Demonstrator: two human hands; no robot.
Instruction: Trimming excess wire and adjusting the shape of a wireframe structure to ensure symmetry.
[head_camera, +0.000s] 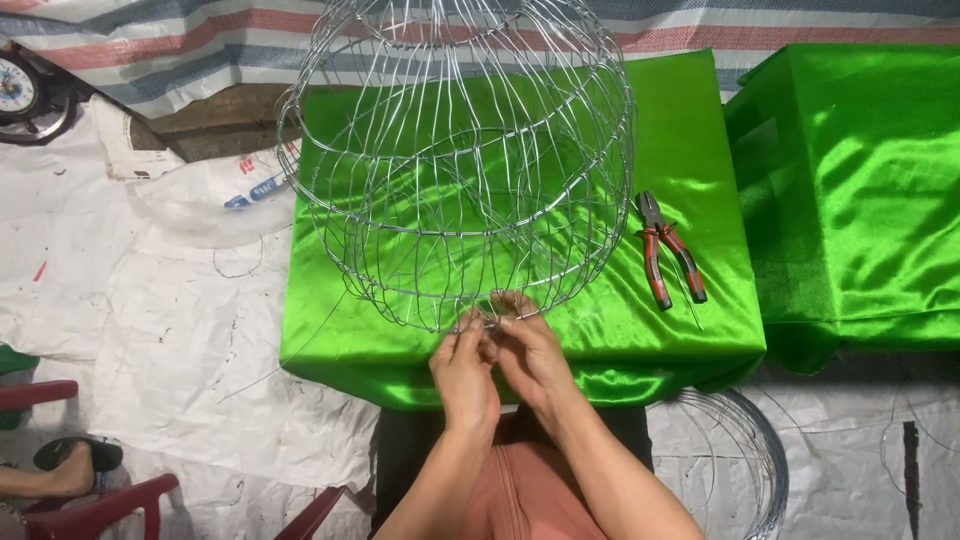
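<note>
A large round wire cage frame (460, 160) of thin silver wire stands on a table draped in bright green cloth (640, 330). My left hand (462, 370) and my right hand (530, 350) meet at the frame's near lower rim, fingers pinched on the thin wire there. The two hands touch each other. Red-handled pliers (668, 250) lie on the green cloth to the right of the frame, apart from my hands.
A second green-draped table (850, 180) stands at the right. Coiled wire (740, 450) lies on the white floor sheet at lower right. Red plastic chair parts (90, 500) and another person's foot in a sandal (60, 470) are at lower left. A clock (20, 90) lies at upper left.
</note>
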